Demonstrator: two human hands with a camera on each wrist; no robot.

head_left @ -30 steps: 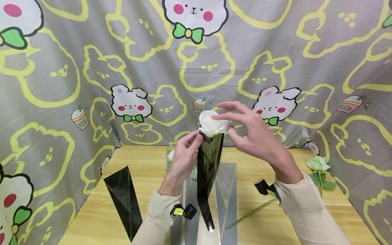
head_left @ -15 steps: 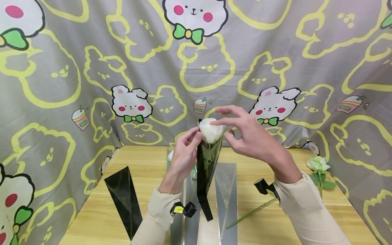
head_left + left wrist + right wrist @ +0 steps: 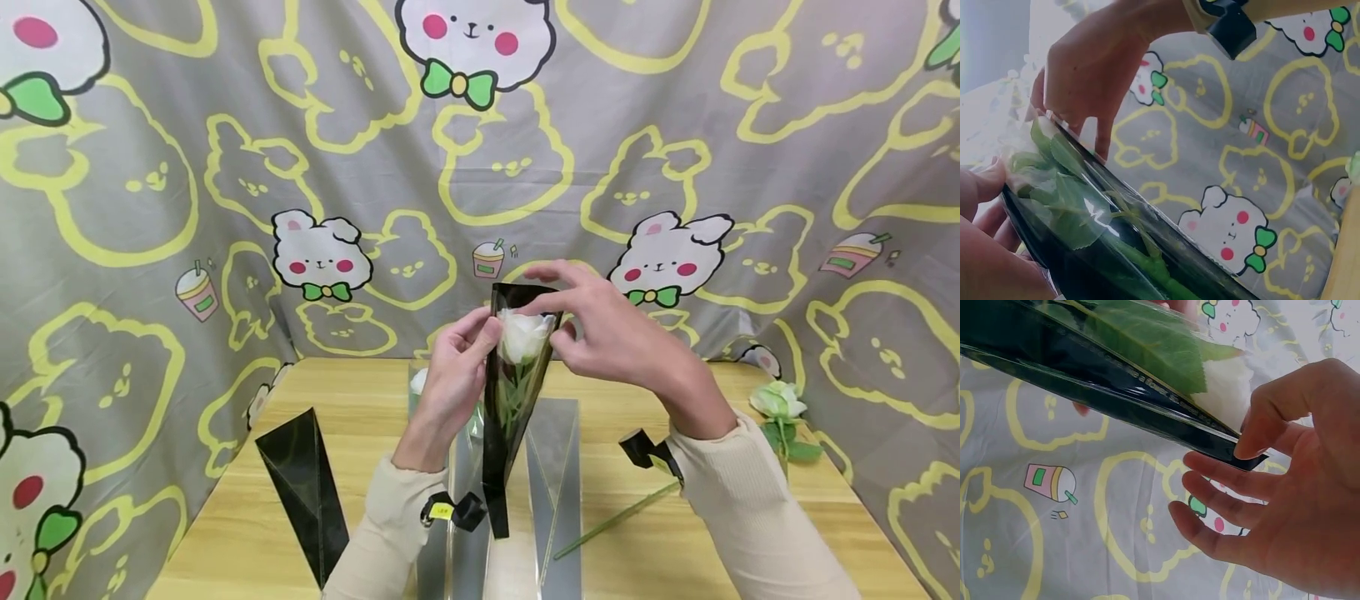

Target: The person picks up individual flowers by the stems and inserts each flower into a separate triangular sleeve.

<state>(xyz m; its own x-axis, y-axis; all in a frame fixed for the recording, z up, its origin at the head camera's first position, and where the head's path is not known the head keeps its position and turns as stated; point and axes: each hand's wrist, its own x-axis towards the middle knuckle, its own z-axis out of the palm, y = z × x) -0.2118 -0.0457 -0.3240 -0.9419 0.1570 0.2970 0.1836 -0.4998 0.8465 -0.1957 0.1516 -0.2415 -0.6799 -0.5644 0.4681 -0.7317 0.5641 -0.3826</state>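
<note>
A white rose (image 3: 522, 337) stands inside a black-edged clear flower sleeve (image 3: 498, 433), its bloom just below the sleeve's mouth. My left hand (image 3: 455, 367) pinches the sleeve's left edge near the top, thumb in front. On the other side, my right hand (image 3: 611, 329) has its thumb at the sleeve's right rim and a finger reaching over the bloom. In the right wrist view, the thumb and a finger pinch the sleeve's corner (image 3: 1250, 461) while the other fingers spread below. Green leaves (image 3: 1075, 206) show through the clear front in the left wrist view.
A black sleeve (image 3: 303, 492) lies on the wooden table at left. Grey clear sleeves (image 3: 555, 467) lie under the hands. A green stem (image 3: 615, 521) rests near the right wrist, and a pale rose (image 3: 780, 404) is at the right edge. A patterned curtain (image 3: 480, 183) hangs behind.
The rose has sunk deeper into the sleeve, from above the rim to below it. The sleeve's dark back edge now rises behind the bloom, and the right hand has shifted slightly lower.
</note>
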